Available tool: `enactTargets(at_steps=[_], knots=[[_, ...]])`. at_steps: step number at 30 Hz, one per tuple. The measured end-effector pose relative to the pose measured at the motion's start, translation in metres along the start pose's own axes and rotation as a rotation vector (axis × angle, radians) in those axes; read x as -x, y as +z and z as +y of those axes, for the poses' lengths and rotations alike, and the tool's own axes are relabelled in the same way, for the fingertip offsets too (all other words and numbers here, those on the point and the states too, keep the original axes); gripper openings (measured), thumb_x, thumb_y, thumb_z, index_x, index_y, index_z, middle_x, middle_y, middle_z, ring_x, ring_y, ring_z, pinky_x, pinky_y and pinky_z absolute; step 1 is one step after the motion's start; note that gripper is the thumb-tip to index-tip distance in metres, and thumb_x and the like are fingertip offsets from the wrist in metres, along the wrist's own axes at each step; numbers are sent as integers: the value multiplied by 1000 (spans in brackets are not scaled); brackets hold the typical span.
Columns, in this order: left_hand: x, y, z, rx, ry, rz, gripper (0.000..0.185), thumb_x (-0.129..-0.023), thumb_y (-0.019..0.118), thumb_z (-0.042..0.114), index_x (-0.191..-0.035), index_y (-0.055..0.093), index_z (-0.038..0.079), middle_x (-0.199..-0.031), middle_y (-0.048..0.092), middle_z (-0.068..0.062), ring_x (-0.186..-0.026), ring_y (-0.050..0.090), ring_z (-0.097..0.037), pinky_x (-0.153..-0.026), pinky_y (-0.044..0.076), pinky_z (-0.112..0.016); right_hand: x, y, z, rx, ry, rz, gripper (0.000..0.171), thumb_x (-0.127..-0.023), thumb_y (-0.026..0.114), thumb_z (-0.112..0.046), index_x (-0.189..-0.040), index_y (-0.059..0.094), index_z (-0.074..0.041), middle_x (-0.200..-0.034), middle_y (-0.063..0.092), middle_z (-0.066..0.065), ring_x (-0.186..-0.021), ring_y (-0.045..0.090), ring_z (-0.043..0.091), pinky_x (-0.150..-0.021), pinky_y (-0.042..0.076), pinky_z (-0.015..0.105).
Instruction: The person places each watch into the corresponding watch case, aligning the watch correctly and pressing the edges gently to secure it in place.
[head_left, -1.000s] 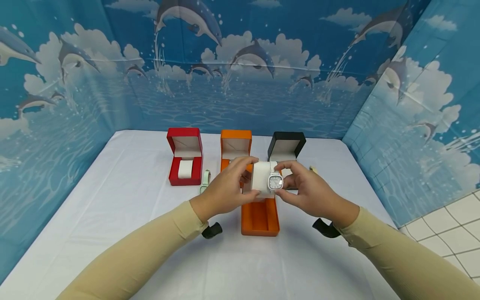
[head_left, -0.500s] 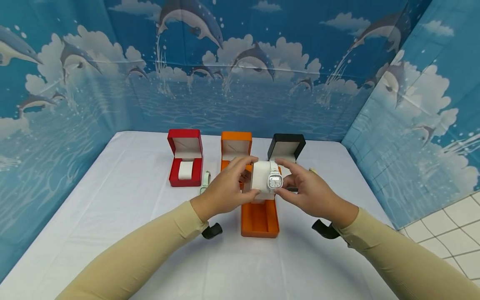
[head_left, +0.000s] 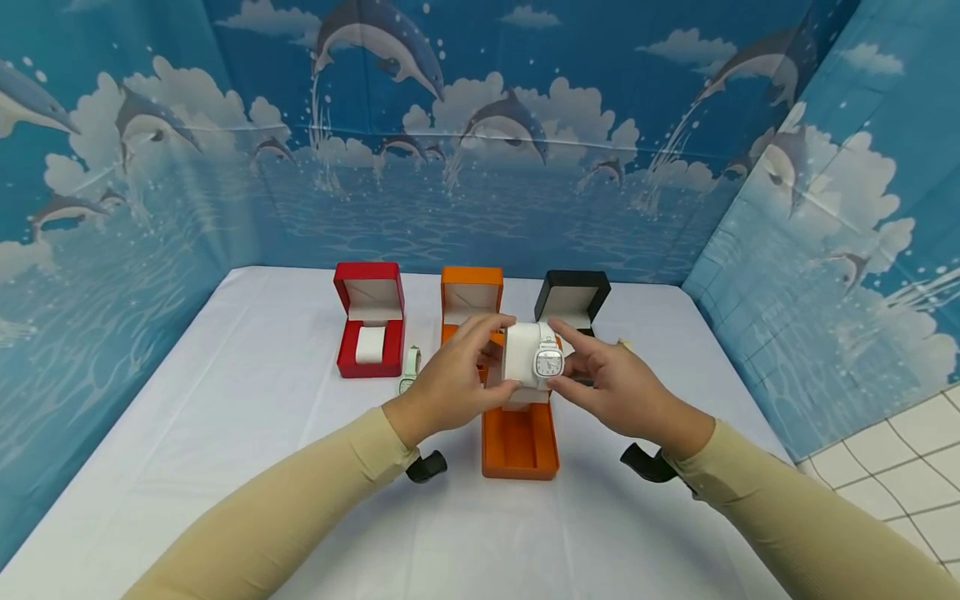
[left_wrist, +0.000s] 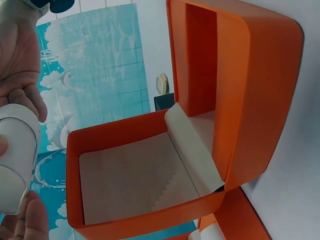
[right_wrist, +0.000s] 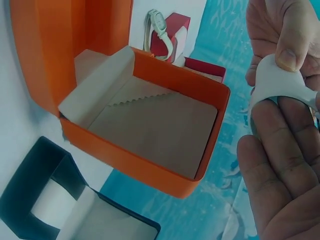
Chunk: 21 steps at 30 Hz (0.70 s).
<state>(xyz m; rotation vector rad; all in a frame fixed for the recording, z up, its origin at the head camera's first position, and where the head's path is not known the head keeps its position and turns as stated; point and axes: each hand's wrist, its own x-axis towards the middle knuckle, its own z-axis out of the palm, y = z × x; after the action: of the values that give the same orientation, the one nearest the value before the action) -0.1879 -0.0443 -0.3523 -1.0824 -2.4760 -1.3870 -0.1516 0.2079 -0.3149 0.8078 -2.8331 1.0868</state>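
A white wristwatch [head_left: 549,362] with a squarish face is strapped round a white watch cushion [head_left: 521,350], held up over the near orange box [head_left: 519,442]. My left hand [head_left: 453,367] grips the cushion's left end between thumb and fingers. On the other end, the right hand [head_left: 618,379] has its thumb at the watch's lower edge and its index finger by the upper strap. In the right wrist view, right-hand fingers [right_wrist: 282,145] reach into the cushion's hollow end [right_wrist: 277,82]. The near box stands open, its lined lid [left_wrist: 135,175] showing in the left wrist view.
Behind stand an open red box [head_left: 370,358] with a white cushion, a second orange box [head_left: 472,292] and a black box [head_left: 573,292]. A pale green watch [head_left: 409,371] lies left of my left hand. Another watch [left_wrist: 162,84] is near the black box.
My right index finger has straightened and slid upward along the strap. The watch has turned slightly on the cushion. The left hand has stayed in place, and the view has tilted up a little.
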Motion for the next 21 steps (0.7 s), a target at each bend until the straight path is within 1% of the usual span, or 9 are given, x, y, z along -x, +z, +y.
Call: enactTargets(at_steps=[2, 5, 8, 11, 13, 16, 18, 21], knots=[[0, 0, 0, -1, 4, 4, 72, -92, 80, 14, -154, 44, 5, -152, 49, -8, -109, 65, -16, -96, 61, -30, 0, 1, 0, -9, 4, 5, 80, -99, 72, -8, -165, 28, 0, -89, 76, -1, -73, 62, 8, -65, 54, 25], [-1, 0, 0, -3, 6, 3, 72, -93, 81, 15, -154, 44, 6, -152, 49, -8, -109, 64, -15, -96, 60, -29, -1, 1, 1, -28, 11, 13, 80, -99, 72, -7, -165, 28, -2, -93, 76, 2, -75, 64, 10, -64, 54, 24], [-1, 0, 0, 0, 3, -2, 72, -92, 81, 15, -154, 44, 7, -152, 49, -7, -109, 64, -15, -97, 60, -32, -1, 2, 3, -51, 19, 18, 80, -99, 72, -7, -166, 28, -4, -104, 77, 7, -87, 71, 14, -74, 61, 24], [-2, -1, 0, -3, 2, -11, 72, -92, 81, 15, -154, 44, 7, -152, 49, -7, -110, 64, -15, -98, 60, -33, -1, 3, 5, -75, 20, 24, 80, -99, 73, -7, -166, 29, -7, -120, 75, 14, -100, 76, 21, -83, 64, 26], [-2, -2, 1, -7, 3, -18, 73, -92, 81, 15, -154, 44, 7, -152, 49, -7, -110, 65, -15, -98, 60, -32, -1, 3, 5, -94, 20, 23, 81, -98, 73, -7, -166, 29, -8, -132, 69, 18, -107, 77, 25, -86, 64, 28], [-2, -4, 2, -6, 3, -27, 73, -92, 81, 15, -154, 44, 7, -152, 49, -7, -111, 65, -16, -98, 60, -30, -1, 3, 6, -137, 22, 10, 84, -97, 74, -5, -167, 28, -9, -146, 59, 21, -110, 77, 28, -88, 64, 31], [-3, -4, 3, 2, -3, -31, 73, -92, 81, 15, -154, 44, 7, -152, 49, -7, -111, 66, -16, -98, 60, -30, 0, 3, 6, -159, 26, 1, 86, -96, 75, -4, -167, 27, -9, -150, 54, 20, -110, 77, 28, -89, 63, 31], [-3, -5, 3, 18, -17, -38, 74, -92, 81, 14, -155, 43, 6, -152, 49, -6, -111, 66, -17, -98, 61, -33, -1, 2, 6, -159, 27, 1, 88, -94, 77, -2, -167, 28, -10, -148, 50, 18, -109, 76, 26, -90, 63, 31]])
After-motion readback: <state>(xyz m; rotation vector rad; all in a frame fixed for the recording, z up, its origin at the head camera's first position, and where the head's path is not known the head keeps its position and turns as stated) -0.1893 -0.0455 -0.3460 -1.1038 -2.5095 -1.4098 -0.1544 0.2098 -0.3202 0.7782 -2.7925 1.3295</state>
